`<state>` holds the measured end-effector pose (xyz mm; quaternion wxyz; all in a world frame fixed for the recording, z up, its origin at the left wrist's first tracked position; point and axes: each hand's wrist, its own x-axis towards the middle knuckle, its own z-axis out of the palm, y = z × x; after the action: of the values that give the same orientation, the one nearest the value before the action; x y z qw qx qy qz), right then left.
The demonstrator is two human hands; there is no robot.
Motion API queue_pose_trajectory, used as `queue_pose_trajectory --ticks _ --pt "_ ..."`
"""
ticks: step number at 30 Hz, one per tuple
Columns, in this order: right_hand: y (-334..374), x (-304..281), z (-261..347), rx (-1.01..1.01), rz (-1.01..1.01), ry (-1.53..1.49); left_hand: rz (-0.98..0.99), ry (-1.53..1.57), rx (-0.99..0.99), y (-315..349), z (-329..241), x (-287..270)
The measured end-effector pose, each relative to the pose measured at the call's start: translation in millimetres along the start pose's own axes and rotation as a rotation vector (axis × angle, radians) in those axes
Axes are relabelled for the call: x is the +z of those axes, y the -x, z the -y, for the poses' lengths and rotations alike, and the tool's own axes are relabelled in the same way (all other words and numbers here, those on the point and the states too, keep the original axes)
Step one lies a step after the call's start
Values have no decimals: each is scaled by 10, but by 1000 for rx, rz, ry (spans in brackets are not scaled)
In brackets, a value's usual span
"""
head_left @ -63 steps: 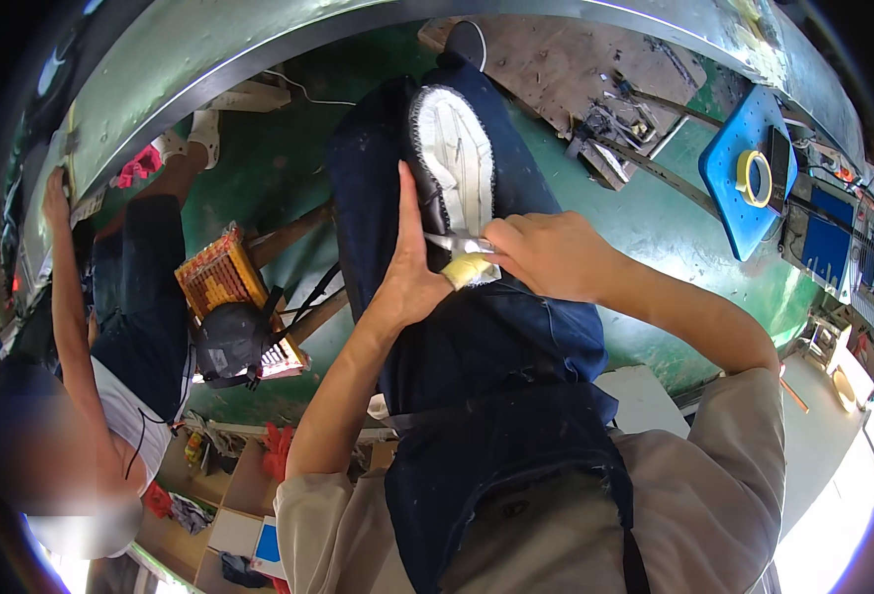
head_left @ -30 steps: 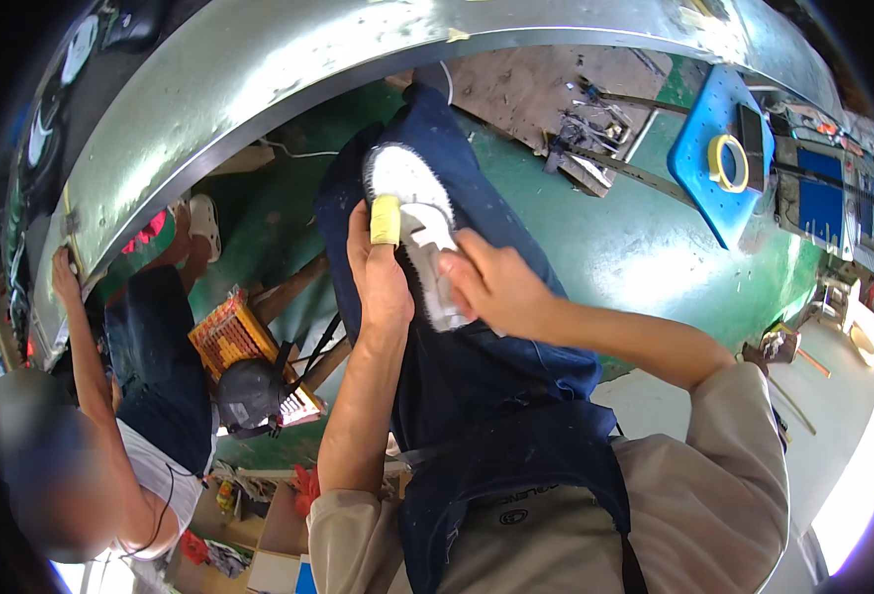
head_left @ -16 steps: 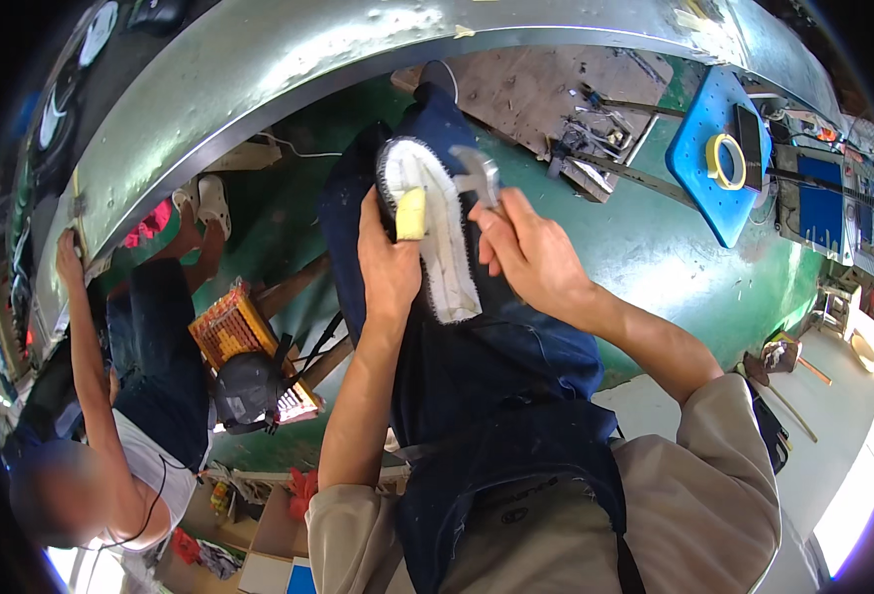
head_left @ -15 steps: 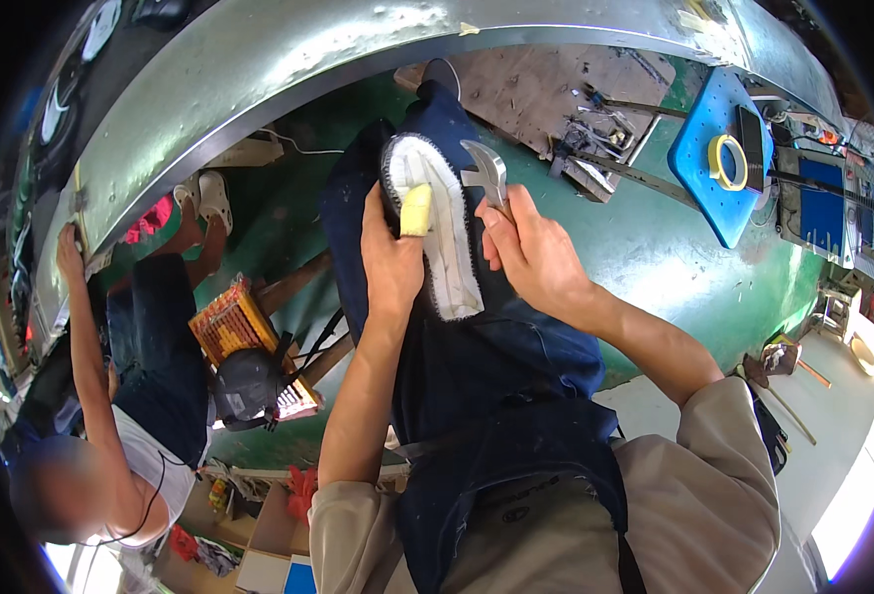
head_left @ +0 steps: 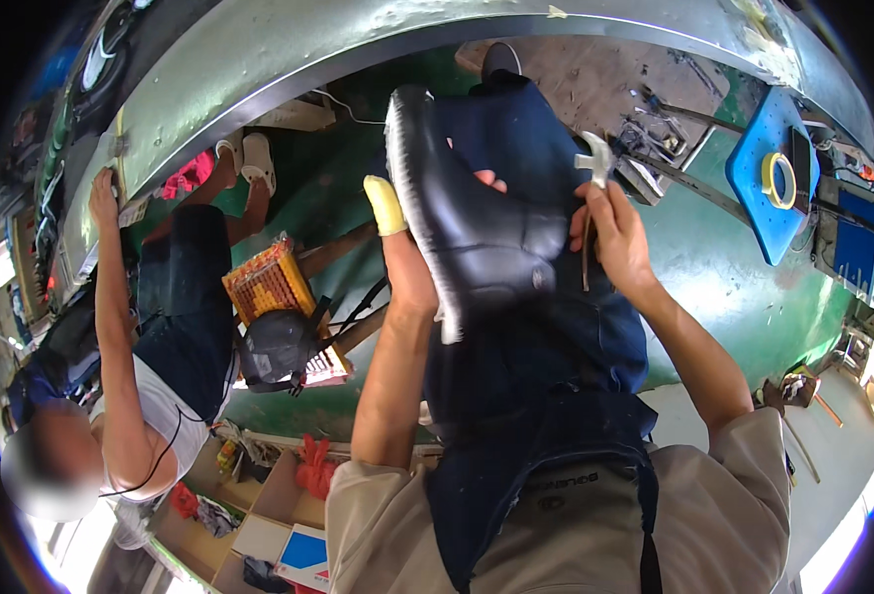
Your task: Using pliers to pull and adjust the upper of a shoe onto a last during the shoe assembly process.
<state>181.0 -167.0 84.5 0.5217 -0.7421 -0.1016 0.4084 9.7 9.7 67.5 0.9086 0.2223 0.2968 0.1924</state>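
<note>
My left hand (head_left: 412, 272) grips a black leather boot (head_left: 486, 233) over my lap. The boot is turned on its side, with its smooth black upper in sight and the pale, rough-edged underside toward my palm. A yellow wrap (head_left: 385, 206) covers my left thumb, which sticks up beside the underside; a few fingertips show past the boot's far side. Close to the boot's right, my right hand (head_left: 617, 238) is closed round a hammer (head_left: 596, 156), its metal head pointing up and clear of the boot. Part of the hammer's handle is hidden by my fingers.
A metal bench edge (head_left: 358, 74) curves across the far side. At right stands a blue perforated board (head_left: 754, 213) bearing a yellow tape roll (head_left: 777, 180). Another person (head_left: 175, 381) sits at left near a beaded stool (head_left: 264, 279) with a black bag (head_left: 281, 346). Open boxes (head_left: 259, 495) stand behind.
The boot has been turned from underside-up onto its side, so its black upper now shows. My right hand and the hammer have moved a little to the right. The whole view has shifted slightly.
</note>
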Motion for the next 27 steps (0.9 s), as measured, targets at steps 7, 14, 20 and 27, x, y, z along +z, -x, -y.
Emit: queue_pose_trajectory --ticks 7,14,20,27 --pt "-35 89 8 62 16 -88 -215 121 -267 -96 820 -529" --pt "-234 -63 123 32 126 148 -352 35 -219 -124 561 -243" --pt "-766 -344 1054 -390 -118 676 -180 182 -217 29 324 41" --pt "-1581 -514 1531 -778 -432 1355 -268 265 -261 -133 205 99"
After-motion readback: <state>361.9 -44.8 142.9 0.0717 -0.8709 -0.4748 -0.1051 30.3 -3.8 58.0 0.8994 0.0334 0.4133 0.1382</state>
